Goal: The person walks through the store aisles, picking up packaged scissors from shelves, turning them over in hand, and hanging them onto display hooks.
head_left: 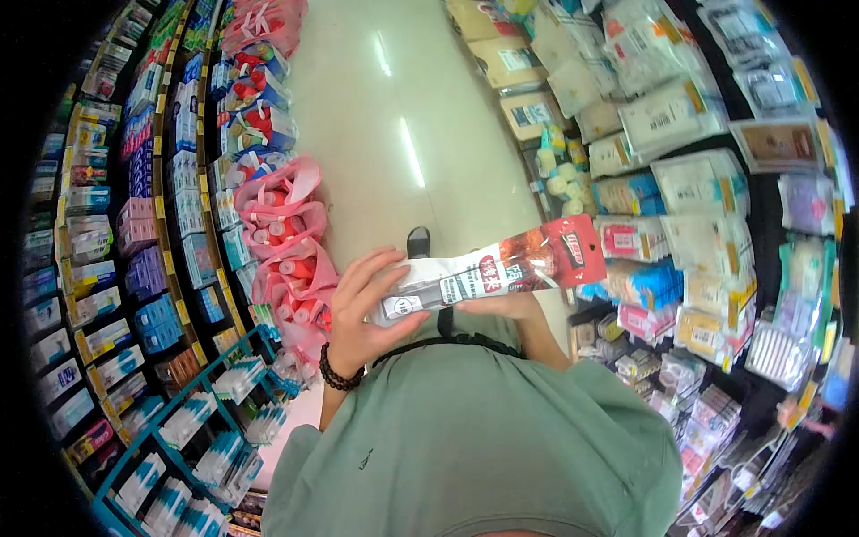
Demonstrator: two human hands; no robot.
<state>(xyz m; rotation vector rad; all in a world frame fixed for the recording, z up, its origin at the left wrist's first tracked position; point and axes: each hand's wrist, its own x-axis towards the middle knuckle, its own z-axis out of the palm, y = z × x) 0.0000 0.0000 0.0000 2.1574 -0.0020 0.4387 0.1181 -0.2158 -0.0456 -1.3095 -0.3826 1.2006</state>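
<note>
"Where is your packet?"
"Your long packet with the red end is in front of your green shirt. The red end points right."

"How do you hold it?"
"Your left hand pinches the left end, thumb near and fingers far. Your right hand is under the middle. Its fingers are hidden, so I can't tell how tight they are."

"What are you doing now?"
"You seem to be looking at the front. Pink bags are left, hanging packs right."

"What does moving it need?"
"A firm left pinch, I think, and something under the long part, so it doesn't tip."
</note>
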